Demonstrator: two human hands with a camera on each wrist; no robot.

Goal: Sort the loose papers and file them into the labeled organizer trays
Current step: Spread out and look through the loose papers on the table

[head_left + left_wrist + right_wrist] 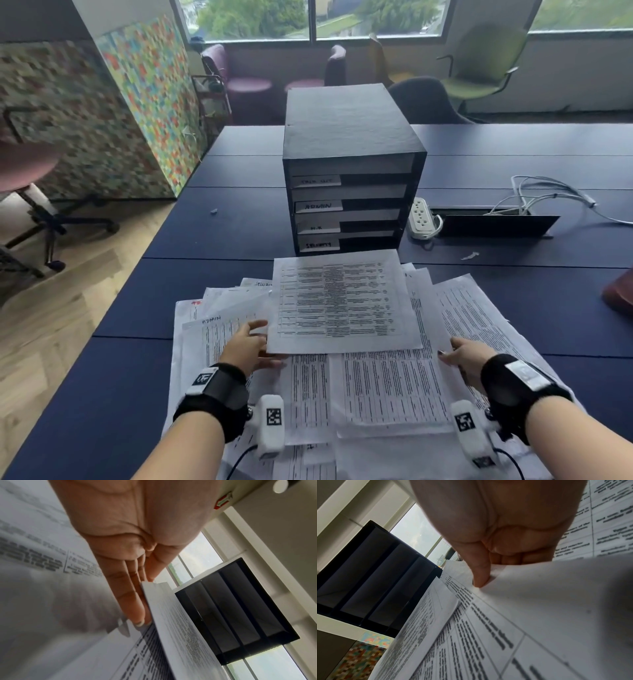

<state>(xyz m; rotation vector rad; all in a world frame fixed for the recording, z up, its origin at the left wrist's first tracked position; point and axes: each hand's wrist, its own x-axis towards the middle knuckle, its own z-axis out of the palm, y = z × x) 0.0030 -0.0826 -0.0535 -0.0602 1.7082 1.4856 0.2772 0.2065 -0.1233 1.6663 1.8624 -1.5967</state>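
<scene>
A black organizer (352, 192) (231, 608) (376, 574) with several trays stands mid-table, its labels handwritten; one reads ADMIN (318, 206). In front of it lie several loose printed papers (387, 387) spread over the dark blue table (233, 233). One table-printed sheet (342, 301) is raised above the pile. My left hand (253, 346) (133, 595) holds its lower left corner, fingers straight beneath and thumb at the edge. At the pile's right side, my right hand (459, 353) (481, 574) pinches the edge of another sheet (547, 595), thumb on top and fingers curled under.
A white power strip (422, 217), a black cable flap (496, 224) and white cables (548, 198) lie right of the organizer. A reddish object (620, 294) sits at the right edge. A colourful partition (137, 102) and chairs stand beyond the table.
</scene>
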